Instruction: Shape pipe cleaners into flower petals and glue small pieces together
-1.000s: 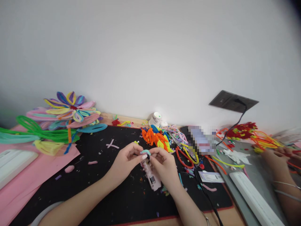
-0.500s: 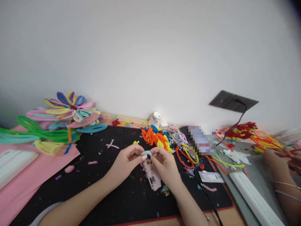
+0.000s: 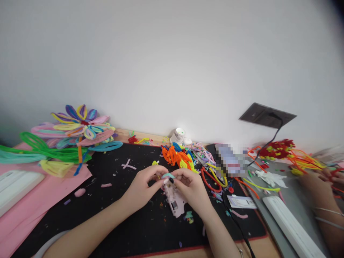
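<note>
Between my two hands, over the black mat [image 3: 115,200], is a small teal and lavender fuzzy piece [image 3: 168,175] that looks like pipe cleaner. My left hand [image 3: 146,184] pinches its left end with thumb and forefinger. The right end is pinched the same way by my right hand [image 3: 192,188], which shows a dark thumbnail. Just below my fingertips lies a pale pink device [image 3: 177,208] with a small dark square on it, partly hidden by my hands. Beyond them sits a bundle of orange pipe cleaner loops [image 3: 174,157].
Pipe cleaner flowers [image 3: 86,123] lie on pink paper [image 3: 61,182] at left. A paper cup [image 3: 177,136] stands by the wall. To the right are a blurred-out phone [image 3: 231,161], a black cable [image 3: 238,222], a white power strip [image 3: 292,225] and another person's hand [image 3: 317,186].
My hands stay nearly in place, still pinching the small piece, with slight shifts of the fingers. The other person's hand at right moves slightly.
</note>
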`<act>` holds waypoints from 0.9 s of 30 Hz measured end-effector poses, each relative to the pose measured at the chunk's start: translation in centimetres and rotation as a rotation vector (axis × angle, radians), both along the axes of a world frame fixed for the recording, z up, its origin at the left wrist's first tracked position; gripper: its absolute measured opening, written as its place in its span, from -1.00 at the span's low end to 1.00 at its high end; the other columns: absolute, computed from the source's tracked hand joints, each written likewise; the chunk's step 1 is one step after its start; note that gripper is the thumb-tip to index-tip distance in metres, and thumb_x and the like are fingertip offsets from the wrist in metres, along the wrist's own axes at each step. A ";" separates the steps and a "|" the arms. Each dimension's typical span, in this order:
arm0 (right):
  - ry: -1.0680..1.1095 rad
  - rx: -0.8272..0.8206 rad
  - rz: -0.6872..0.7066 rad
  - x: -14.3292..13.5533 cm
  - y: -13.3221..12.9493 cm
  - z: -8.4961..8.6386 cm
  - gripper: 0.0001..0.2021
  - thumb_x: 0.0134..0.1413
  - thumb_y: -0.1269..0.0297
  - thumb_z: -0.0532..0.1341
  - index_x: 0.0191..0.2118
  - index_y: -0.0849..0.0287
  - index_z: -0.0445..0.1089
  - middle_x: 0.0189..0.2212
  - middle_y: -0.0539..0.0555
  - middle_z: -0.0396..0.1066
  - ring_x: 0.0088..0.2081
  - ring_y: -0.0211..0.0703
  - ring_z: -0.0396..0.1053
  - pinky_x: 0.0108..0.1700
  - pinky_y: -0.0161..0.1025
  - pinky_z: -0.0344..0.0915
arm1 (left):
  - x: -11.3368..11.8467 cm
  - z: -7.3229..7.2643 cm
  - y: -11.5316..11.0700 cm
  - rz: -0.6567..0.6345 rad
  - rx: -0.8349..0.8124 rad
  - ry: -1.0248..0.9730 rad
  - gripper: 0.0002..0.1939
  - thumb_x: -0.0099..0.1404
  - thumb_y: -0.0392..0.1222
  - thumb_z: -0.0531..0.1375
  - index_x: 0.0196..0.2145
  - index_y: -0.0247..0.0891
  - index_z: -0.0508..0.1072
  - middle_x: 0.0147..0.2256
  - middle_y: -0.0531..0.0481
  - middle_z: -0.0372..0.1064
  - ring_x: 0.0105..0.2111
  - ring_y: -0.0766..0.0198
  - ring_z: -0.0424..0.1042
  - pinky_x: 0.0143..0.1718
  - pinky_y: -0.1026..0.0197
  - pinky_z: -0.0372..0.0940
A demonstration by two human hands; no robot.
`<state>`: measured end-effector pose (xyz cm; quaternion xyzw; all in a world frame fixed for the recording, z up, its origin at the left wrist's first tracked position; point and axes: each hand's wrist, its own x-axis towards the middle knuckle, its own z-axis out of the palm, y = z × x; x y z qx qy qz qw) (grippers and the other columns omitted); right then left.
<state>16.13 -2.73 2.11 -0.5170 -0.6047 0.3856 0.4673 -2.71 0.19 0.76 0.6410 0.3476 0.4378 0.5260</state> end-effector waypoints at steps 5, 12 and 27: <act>0.073 0.019 -0.027 0.2 0.0 0.7 -0.87 0.00 0.36 0.34 -0.27 0.10 0.59 -0.49 -0.01 0.50 -0.49 -0.19 0.43 -0.44 -0.28 0.40 | 0.2 0.0 0.0 -0.041 -0.085 -0.062 -0.87 0.27 -0.20 0.29 -0.20 -0.20 0.51 -0.27 -0.04 0.55 -0.26 0.16 0.57 -0.22 0.17 0.48; 0.138 0.077 -0.135 0.0 0.2 0.8 -0.89 0.01 0.30 0.37 -0.28 0.12 0.57 -0.43 0.05 0.55 -0.37 -0.13 0.51 -0.32 -0.24 0.47 | 0.5 -0.3 -0.1 -0.119 -0.215 -0.158 -0.81 0.19 -0.26 0.36 -0.23 -0.21 0.47 -0.32 0.01 0.54 -0.26 0.20 0.55 -0.19 0.20 0.44; -0.761 -0.242 0.327 4.6 -1.9 2.7 -0.35 -0.28 0.66 0.19 0.04 0.10 0.46 -0.06 0.09 0.49 -0.01 0.02 0.43 0.02 -0.14 0.34 | 0.0 0.5 1.2 0.280 -0.354 -0.331 -0.59 0.04 -0.07 0.49 -0.25 -0.24 0.43 -0.35 0.07 0.52 -0.30 0.28 0.47 -0.29 0.29 0.37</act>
